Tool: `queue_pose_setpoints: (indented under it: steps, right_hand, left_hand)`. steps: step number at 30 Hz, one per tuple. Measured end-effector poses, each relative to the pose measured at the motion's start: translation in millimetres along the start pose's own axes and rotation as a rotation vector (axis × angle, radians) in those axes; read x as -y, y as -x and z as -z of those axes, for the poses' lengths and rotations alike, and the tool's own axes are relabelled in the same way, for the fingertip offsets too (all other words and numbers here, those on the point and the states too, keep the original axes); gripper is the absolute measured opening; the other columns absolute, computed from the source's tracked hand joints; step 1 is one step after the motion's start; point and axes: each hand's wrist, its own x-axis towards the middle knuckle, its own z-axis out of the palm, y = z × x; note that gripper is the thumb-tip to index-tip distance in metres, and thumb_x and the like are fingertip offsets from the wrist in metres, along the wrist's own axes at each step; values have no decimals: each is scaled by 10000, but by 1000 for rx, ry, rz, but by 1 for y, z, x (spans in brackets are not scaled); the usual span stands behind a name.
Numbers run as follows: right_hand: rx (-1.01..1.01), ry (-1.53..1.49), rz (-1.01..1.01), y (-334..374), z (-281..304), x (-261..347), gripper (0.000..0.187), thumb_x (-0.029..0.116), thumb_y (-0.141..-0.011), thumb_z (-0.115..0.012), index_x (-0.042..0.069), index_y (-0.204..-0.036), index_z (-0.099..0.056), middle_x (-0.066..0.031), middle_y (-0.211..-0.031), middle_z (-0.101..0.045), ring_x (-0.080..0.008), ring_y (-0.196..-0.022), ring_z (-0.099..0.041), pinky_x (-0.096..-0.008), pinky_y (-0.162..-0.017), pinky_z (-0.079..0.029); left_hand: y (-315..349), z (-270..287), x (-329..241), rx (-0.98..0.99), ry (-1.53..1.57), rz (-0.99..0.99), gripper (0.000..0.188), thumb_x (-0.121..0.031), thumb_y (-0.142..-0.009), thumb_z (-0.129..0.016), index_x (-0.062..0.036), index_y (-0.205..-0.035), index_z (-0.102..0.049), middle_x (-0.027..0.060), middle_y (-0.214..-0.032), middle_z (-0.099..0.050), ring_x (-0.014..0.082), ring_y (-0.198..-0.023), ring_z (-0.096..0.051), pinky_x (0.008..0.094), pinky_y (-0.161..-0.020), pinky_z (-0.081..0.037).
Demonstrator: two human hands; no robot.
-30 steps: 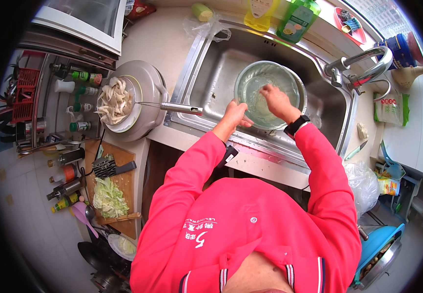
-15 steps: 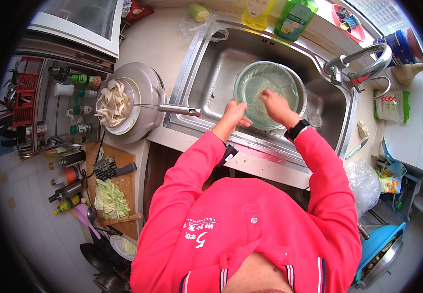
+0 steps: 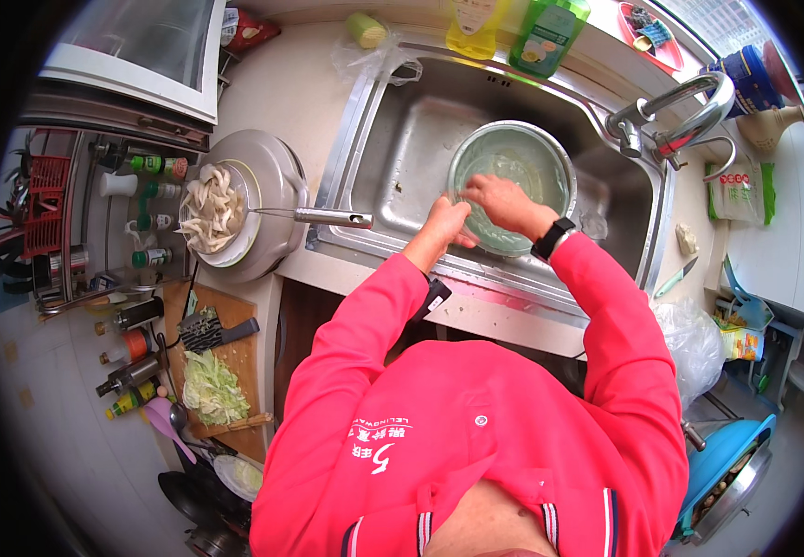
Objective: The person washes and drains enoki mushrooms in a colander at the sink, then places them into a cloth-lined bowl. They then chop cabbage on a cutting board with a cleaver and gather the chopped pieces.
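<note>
A pale green, see-through bowl (image 3: 513, 153) with cloudy liquid in it sits in a round metal basin (image 3: 571, 176), inside the steel sink (image 3: 402, 186). My left hand (image 3: 443, 224) is closed at the bowl's near left rim, thumb toward the rim. Over the bowl, my right hand (image 3: 510, 205) reaches left with bent fingers close to my left fingertips. Whatever those fingers may hold is too small or hidden to make out. A dark watch (image 3: 553, 239) is on my right wrist.
Left of the sink, a long-handled strainer (image 3: 332, 218) with pale sliced pieces (image 3: 212, 209) rests on a lidded pot (image 3: 281, 176). Chopped cabbage (image 3: 213, 382) lies on a cutting board (image 3: 249, 343). The faucet (image 3: 689, 130) arches at the sink's right; a small knife (image 3: 677, 277) lies nearby.
My right hand has moved left across the bowl, bringing its fingers near my left hand. My left hand stays at the rim. The whole view has shifted slightly.
</note>
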Motion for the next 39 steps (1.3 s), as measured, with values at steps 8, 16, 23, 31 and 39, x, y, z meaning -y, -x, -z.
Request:
queue_pose_setpoints:
  steps: [8, 16, 23, 31, 39]
  right_hand:
    - [371, 544, -289, 29, -2, -21, 124, 113, -789, -605, 92, -840, -717, -108, -942, -668, -226, -895, -664, -352, -683, -552]
    - [-242, 173, -276, -15, 6, -30, 289, 11, -807, -511, 97, -1054, -634, -107, -988, -593, -303, -897, -639, -415, -782, -529]
    - [363, -91, -209, -8, -5, 4, 302, 32, -793, -555, 89, -1069, -666, -146, -1066, -647, -321, -976, -644, -431, -816, -522]
    - [425, 208, -641, -1, 5, -20, 202, 78, -829, -551, 49, -966, -697, -146, -1052, -671, -283, -1027, -644, -368, -799, -534]
    - [-460, 244, -490, -31, 13, -38, 151, 57, -826, -544, 58, -949, -632, -123, -931, -661, -298, -837, -671, -422, -713, -546]
  left_hand:
    - [-1, 7, 1, -48, 25, 1, 382, -99, -829, -464, 89, -1161, -454, 215, -923, -605, 322, -569, -655, 316, -396, -544]
    - [0, 4, 1, 3, 23, 46, 406, -92, -825, -476, 108, -1174, -425, 228, -913, -604, 336, -592, -662, 325, -389, -540]
    - [-1, 2, -3, -56, -59, -33, 407, -89, -823, -465, 144, -1155, -431, 250, -943, -599, 347, -601, -666, 319, -397, -541]
    - [-8, 5, -6, -82, -59, -11, 409, -101, -823, -466, 128, -1161, -449, 245, -933, -612, 351, -599, -667, 326, -409, -549]
    - [-7, 0, -13, -83, -20, 27, 391, -94, -839, -464, 168, -1129, -453, 254, -939, -618, 341, -609, -675, 317, -408, -554]
